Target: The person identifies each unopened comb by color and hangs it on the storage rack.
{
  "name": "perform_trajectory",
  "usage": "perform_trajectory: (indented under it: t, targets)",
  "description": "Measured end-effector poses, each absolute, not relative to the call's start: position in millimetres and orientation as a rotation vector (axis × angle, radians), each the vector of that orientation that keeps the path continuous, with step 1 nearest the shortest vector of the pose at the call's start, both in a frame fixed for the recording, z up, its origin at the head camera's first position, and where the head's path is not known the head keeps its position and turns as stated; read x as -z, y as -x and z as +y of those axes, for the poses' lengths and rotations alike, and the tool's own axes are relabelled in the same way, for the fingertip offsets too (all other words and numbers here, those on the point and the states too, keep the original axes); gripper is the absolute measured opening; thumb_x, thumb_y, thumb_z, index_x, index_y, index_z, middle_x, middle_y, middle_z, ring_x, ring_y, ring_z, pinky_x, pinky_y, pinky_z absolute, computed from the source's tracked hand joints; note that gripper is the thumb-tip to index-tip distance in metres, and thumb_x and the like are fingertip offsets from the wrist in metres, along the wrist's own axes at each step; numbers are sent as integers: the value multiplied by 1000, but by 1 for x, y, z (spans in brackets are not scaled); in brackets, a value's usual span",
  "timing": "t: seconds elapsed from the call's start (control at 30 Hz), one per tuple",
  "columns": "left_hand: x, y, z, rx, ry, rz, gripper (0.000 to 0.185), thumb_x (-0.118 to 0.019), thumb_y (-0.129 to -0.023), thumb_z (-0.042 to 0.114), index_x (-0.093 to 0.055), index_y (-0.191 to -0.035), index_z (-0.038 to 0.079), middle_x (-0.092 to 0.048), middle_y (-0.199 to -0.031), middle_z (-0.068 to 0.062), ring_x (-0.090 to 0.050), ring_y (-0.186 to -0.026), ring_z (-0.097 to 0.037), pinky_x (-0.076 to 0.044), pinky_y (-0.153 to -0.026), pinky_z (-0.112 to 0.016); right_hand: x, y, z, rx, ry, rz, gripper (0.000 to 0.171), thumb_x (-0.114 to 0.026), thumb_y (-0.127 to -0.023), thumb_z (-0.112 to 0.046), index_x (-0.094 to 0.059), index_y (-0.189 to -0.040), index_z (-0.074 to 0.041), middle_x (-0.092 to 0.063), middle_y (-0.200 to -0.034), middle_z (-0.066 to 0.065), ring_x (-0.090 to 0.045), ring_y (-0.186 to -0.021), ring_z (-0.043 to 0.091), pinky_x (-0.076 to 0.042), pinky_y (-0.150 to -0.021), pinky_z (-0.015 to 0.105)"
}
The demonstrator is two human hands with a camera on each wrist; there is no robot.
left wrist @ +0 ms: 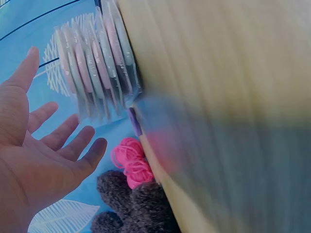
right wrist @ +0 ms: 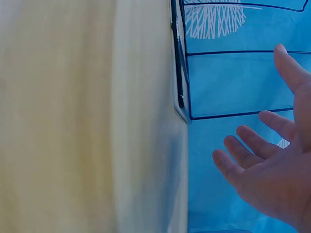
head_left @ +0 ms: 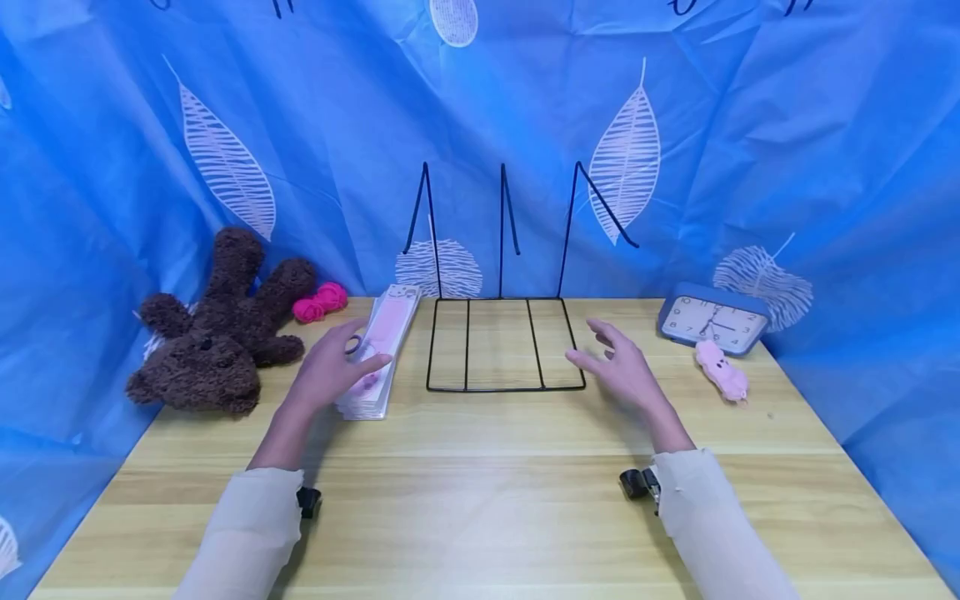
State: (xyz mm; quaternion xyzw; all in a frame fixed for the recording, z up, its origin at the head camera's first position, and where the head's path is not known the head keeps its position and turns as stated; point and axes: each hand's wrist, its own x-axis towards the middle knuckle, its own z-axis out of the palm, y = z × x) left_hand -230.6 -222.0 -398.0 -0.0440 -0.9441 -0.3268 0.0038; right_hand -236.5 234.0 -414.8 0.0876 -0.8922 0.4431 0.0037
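My left hand [head_left: 330,367] hovers at the left side of a stack of slim plastic-wrapped packets [head_left: 392,321], its fingers spread and holding nothing. In the left wrist view these packets [left wrist: 97,68] stand out in pink and pale green beyond the thumb and fingers. A small dark ring [head_left: 353,343], partly hidden, shows beside that hand; its kind is unclear. A black wire rack [head_left: 487,391] stands mid-table at the back, with upright prongs. My right hand [head_left: 622,371] is just right of the rack's base, fingers loosely extended and nothing in the palm, as the right wrist view also shows.
A brown plush bear [head_left: 198,367] lies at the back left, with pink yarn [head_left: 321,302] beside it. At the back right are a blue clock [head_left: 712,318] and a small pink plush toy [head_left: 722,372]. A blue leaf-patterned curtain [head_left: 510,100] hangs behind the table.
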Motion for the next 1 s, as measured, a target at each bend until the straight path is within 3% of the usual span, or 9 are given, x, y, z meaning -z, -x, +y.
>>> perform_trajectory:
  t: [0.27,0.53,0.67,1.0]
  targets:
    - [406,233,-229,1133,121,-2995,92,-74,-90,51,-31,-157,3,-36,-156,-27,-34,-142,-46,-30,-112,-62,425,239,233,-1542,-279,-2771,89,-76,-92,-39,-29,-158,-4,-31,-159,24,-32,-144,43,-33,-113,56]
    - [408,232,-229,1246,144,-2972,81,-76,-93,35,-35,-155,3,-40,-153,-27,-40,-138,-46,-33,-111,-61,432,236,233,-1696,-186,-2849,89,-81,-88,-29,-31,-157,-2,-34,-159,23,-35,-143,42,-31,-114,57]
    - [409,233,-231,1268,118,-2962,77,-76,-94,27,-36,-155,3,-42,-152,-26,-43,-136,-46,-36,-109,-60,437,239,232,-1715,-150,-2853,84,-81,-88,-21,-35,-153,4,-41,-152,27,-40,-139,43,-34,-114,54]
    - [413,238,-236,1307,59,-2889,72,-78,-90,16,-42,-150,-2,-53,-139,-27,-55,-120,-42,-45,-100,-54,439,238,242,-1676,-109,-2932,68,-78,-91,-20,-46,-147,4,-57,-135,25,-54,-125,38,-45,-104,49]
